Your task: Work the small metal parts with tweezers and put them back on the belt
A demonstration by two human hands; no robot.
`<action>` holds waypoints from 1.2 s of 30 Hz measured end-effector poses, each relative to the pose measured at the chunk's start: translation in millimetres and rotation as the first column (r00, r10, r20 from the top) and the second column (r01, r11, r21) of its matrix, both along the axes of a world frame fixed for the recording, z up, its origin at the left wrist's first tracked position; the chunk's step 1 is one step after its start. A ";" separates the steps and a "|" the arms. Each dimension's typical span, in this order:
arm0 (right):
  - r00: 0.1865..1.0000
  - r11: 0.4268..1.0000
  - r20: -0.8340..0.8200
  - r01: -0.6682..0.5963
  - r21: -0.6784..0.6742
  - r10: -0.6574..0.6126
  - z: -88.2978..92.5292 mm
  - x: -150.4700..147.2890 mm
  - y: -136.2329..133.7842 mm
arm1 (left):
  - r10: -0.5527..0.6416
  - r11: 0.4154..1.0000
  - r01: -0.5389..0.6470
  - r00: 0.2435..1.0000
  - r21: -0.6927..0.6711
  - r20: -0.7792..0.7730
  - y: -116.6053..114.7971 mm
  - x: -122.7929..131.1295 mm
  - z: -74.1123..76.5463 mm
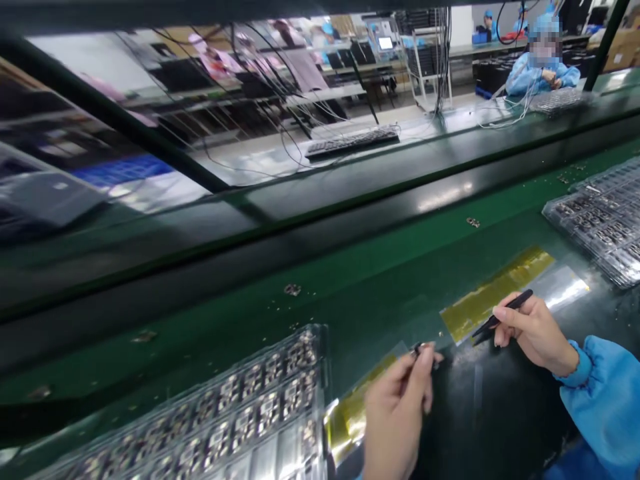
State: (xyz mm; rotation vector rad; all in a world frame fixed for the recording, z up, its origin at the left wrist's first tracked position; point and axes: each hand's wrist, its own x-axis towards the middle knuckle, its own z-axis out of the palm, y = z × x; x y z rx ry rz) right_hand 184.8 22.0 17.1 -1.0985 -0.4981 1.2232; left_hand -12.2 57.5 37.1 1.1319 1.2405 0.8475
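Observation:
My left hand [395, 413] is closed, with thumb and fingertips pinching a small dark and metallic part [418, 347], mostly hidden by the fingers. In my right hand [537, 333] is a pair of black tweezers [519, 301], its tips pointing down and left over the edge of a yellow film strip [500, 293]. Another yellow film piece [345, 420] lies partly behind my left hand. To its left, a clear plastic tray [280, 457] holds rows of small metallic parts.
A second clear tray of parts [607, 223] sits at the right. Small loose parts [293, 289] lie scattered along the green surface. Beyond it runs a dark raised ledge [350, 200] with slanted posts. A person in blue [520, 80] sits across at the far right.

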 end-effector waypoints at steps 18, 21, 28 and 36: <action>0.974 0.999 0.223 0.049 -0.023 -0.042 -20.1 -22.0 7.5 | -0.039 0.908 0.170 0.944 -0.382 0.327 9.7 31.2 -35.7; 0.964 0.999 0.263 0.045 -0.028 -0.036 -17.8 -22.2 6.9 | -0.021 0.900 0.160 0.945 -0.405 0.327 9.8 30.5 -33.7; 0.950 0.997 0.310 0.060 -0.042 -0.044 -14.9 -23.7 6.4 | -0.013 0.899 0.152 0.947 -0.411 0.321 9.2 31.5 -29.6; 0.941 0.997 0.335 0.061 -0.045 -0.042 -12.6 -23.6 5.3 | -0.030 0.902 0.160 0.950 -0.401 0.311 9.5 32.3 -29.7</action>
